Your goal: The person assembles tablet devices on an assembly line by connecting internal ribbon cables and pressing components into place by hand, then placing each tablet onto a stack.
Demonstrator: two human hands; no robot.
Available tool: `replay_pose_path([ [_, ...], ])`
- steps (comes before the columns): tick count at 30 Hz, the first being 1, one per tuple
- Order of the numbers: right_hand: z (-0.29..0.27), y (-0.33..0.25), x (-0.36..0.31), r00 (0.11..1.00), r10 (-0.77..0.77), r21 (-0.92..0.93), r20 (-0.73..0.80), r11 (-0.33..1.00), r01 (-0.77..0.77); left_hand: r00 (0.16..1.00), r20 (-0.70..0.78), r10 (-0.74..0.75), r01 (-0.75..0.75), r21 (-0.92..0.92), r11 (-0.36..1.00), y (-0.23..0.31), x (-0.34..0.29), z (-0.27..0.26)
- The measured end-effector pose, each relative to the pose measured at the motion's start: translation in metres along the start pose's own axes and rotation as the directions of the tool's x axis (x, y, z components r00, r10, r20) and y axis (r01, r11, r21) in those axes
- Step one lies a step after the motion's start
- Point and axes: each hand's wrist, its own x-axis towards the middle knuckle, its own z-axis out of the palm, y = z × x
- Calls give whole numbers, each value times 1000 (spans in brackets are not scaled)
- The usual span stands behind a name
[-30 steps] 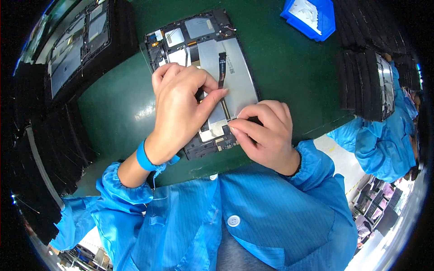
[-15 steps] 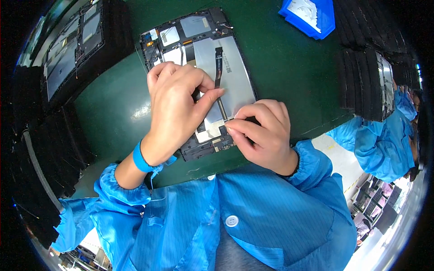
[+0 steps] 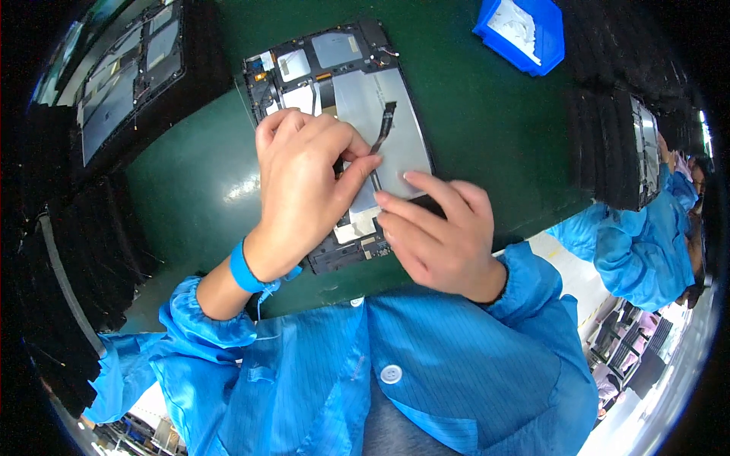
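A partly assembled tablet point(image 3: 352, 99), with a black frame and silver plates, lies tilted on the green table. My left hand point(image 3: 308, 171), a blue band round its wrist, is closed over the tablet's middle. Its thumb and index finger pinch a dark flat ribbon cable point(image 3: 386, 123). The cable's free far end rises in a bend above the silver plate; its near part runs toward the tablet's lower edge. My right hand point(image 3: 445, 232) lies open over the tablet's lower right corner, fingers stretched and apart. One fingertip touches or nearly touches the cable's near part, and partly hides it.
A blue bin point(image 3: 525, 34) with white pieces stands at the far right of the table point(image 3: 502, 144). Black stacked trays point(image 3: 179, 83) bearing a similar tablet rise at left. More black stacks point(image 3: 608, 144) stand at right, near a person in blue point(image 3: 639, 251).
My right hand has opened from its pinch at the cable's near end, its fingers spreading. The cable's free end has bent rightward and nearer. The tablet has shifted slightly nearer.
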Motion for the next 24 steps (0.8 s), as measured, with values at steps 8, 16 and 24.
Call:
replay_pose_path([
  [8,-8,8,32,987,22,-15,159,1000,-20,990,-120,-78,74,-31,997,0,-4,-7],
  [16,16,63,28,946,312,49,88,947,-317,953,-86,-290,302,293,907,-37,-56,-31],
  [24,15,44,28,922,379,206,82,898,-388,973,14,-229,226,108,968,-29,-53,-35],
])
